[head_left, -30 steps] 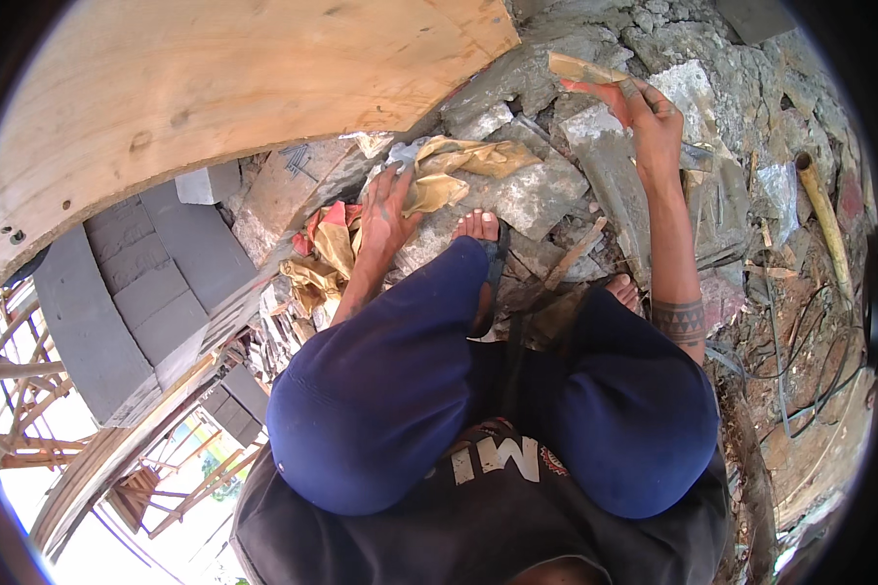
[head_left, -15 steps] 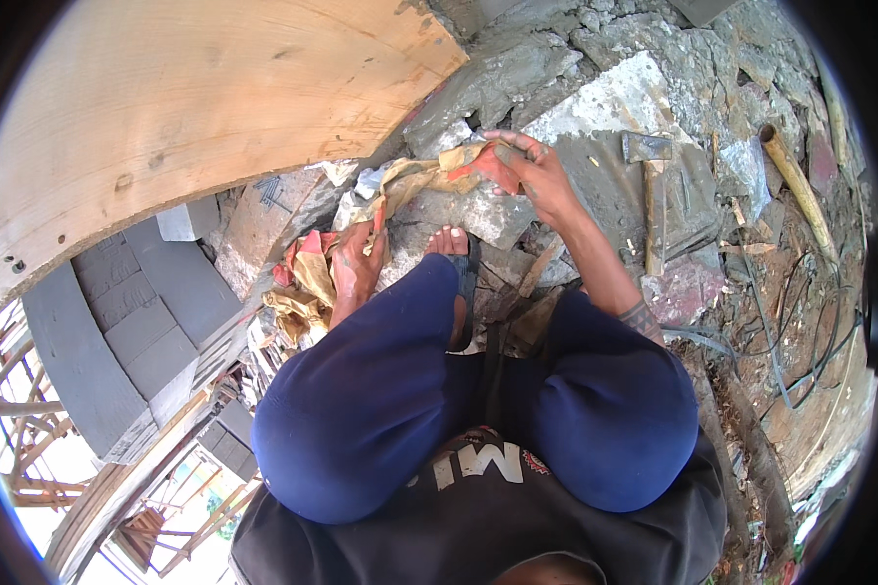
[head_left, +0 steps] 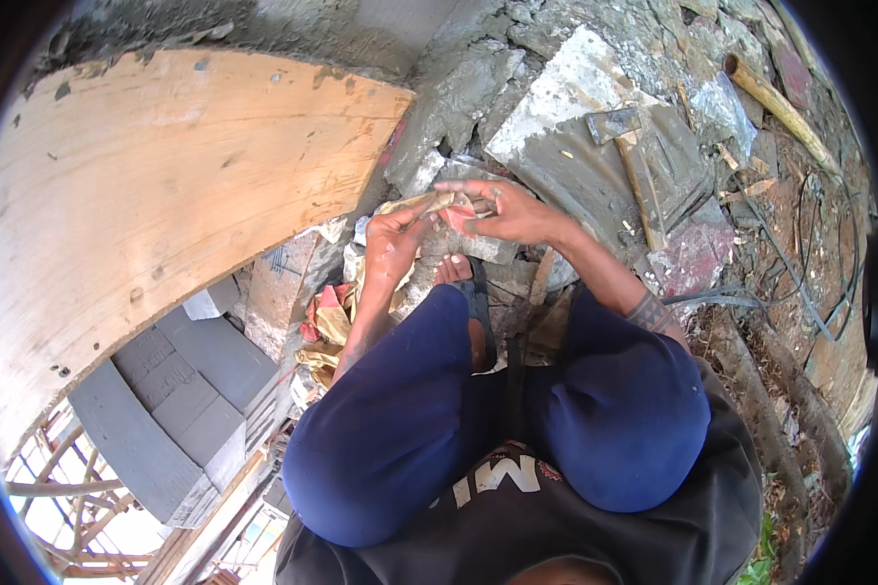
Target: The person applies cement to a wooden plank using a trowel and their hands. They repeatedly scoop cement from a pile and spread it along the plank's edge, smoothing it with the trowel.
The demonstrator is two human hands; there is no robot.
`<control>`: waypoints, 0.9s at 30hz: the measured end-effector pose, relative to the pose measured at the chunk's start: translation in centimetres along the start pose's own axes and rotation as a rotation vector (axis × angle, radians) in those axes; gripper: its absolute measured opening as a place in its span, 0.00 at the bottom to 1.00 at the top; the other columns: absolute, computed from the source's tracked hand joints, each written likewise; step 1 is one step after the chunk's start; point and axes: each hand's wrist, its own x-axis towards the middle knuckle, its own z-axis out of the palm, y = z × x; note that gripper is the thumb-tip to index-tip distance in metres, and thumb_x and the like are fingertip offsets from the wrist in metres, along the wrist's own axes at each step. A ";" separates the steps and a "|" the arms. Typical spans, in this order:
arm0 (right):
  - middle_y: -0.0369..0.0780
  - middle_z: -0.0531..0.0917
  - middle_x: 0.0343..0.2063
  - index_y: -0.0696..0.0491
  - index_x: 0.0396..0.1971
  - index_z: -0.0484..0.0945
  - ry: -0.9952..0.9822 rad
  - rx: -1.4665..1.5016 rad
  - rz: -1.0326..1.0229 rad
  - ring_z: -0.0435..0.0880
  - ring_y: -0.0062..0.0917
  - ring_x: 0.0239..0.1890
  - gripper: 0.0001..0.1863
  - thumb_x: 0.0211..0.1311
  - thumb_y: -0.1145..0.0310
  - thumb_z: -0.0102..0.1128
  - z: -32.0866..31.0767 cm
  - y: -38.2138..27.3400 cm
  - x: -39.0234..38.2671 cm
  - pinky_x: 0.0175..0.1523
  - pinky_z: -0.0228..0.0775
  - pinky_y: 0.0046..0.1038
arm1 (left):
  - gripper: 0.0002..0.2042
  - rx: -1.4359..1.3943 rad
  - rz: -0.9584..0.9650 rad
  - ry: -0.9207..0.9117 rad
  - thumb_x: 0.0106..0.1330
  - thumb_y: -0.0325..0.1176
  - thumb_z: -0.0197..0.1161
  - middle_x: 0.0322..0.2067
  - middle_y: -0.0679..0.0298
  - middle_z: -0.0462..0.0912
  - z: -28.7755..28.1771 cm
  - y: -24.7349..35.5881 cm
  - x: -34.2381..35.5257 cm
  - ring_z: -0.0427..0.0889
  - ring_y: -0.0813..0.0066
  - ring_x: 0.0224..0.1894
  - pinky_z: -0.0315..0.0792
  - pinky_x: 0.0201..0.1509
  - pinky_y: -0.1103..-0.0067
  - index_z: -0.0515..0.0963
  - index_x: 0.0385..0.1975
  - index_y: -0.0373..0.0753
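Observation:
A torn, crumpled strip of brown and red paper sack (head_left: 458,214) is stretched between my hands, above my sandalled foot. My left hand (head_left: 392,252) pinches its left part with the fingers closed. My right hand (head_left: 512,214) grips the other end between thumb and fingers, close to the left fingertips. More crumpled paper sack (head_left: 333,320), gold-brown and red, lies beside my left forearm; whether it joins the strip I cannot tell.
A large plywood panel (head_left: 205,175) rises at the left. Grey slabs (head_left: 180,390) lie below it. To the right are a wooden-handled tool with a flat metal head (head_left: 642,190), a bamboo pole (head_left: 785,117) and black cables (head_left: 800,283) among rubble.
My left hand has come up from beside my knee to the strip, close to my right hand. The view has shifted, showing more of the wall behind the plywood.

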 end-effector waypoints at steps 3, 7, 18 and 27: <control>0.46 0.89 0.42 0.45 0.62 0.82 0.042 -0.338 0.020 0.88 0.27 0.35 0.21 0.70 0.71 0.61 -0.7 2.2 -0.4 0.45 0.78 0.34 | 0.13 -0.116 -0.070 -0.126 0.68 0.26 0.68 0.34 0.65 0.90 1.2 -0.8 0.9 0.80 0.86 0.33 0.77 0.43 0.83 0.87 0.50 0.33; 0.44 0.90 0.37 0.58 0.50 0.86 0.226 -0.148 0.170 0.88 0.26 0.29 0.13 0.70 0.71 0.62 0.7 3.4 0.3 0.39 0.81 0.33 | 0.16 -0.082 0.116 0.016 0.67 0.26 0.70 0.48 0.59 0.89 2.4 1.4 -0.5 0.84 0.79 0.47 0.79 0.50 0.78 0.85 0.54 0.32; 0.44 0.88 0.44 0.62 0.47 0.83 0.320 0.677 0.275 0.88 0.27 0.48 0.19 0.67 0.61 0.72 -3.1 0.8 2.4 0.52 0.84 0.31 | 0.07 1.218 0.612 -0.177 0.67 0.26 0.59 0.37 0.51 0.86 1.9 10.6 4.4 0.86 0.44 0.34 0.79 0.40 0.57 0.82 0.41 0.38; 0.47 0.88 0.42 0.68 0.43 0.83 0.481 0.473 -0.119 0.91 0.29 0.40 0.11 0.65 0.78 0.67 -8.0 -1.1 12.1 0.52 0.84 0.27 | 0.07 1.456 1.088 0.006 0.65 0.28 0.60 0.39 0.52 0.86 0.6 20.0 12.2 0.84 0.49 0.45 0.79 0.46 0.60 0.86 0.33 0.37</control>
